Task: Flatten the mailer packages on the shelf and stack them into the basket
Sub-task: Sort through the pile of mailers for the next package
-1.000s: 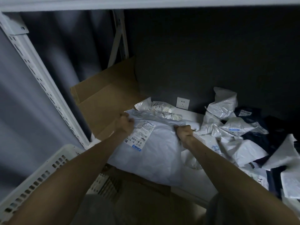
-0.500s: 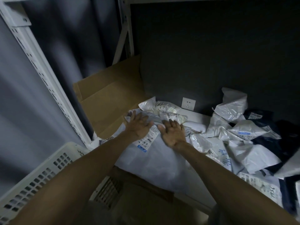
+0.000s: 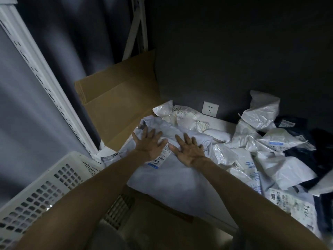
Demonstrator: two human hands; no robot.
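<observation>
Hands press flat, fingers spread: left hand and right hand on the grey mailer at the shelf's near left. Many crumpled mailers wait at right; basket seems mostly unfilled, so most work remains.

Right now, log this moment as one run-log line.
phase: flattening | left hand: open, flat on grey mailer | right hand: open, flat on same mailer | basket: lower left | loose mailers: right
</observation>
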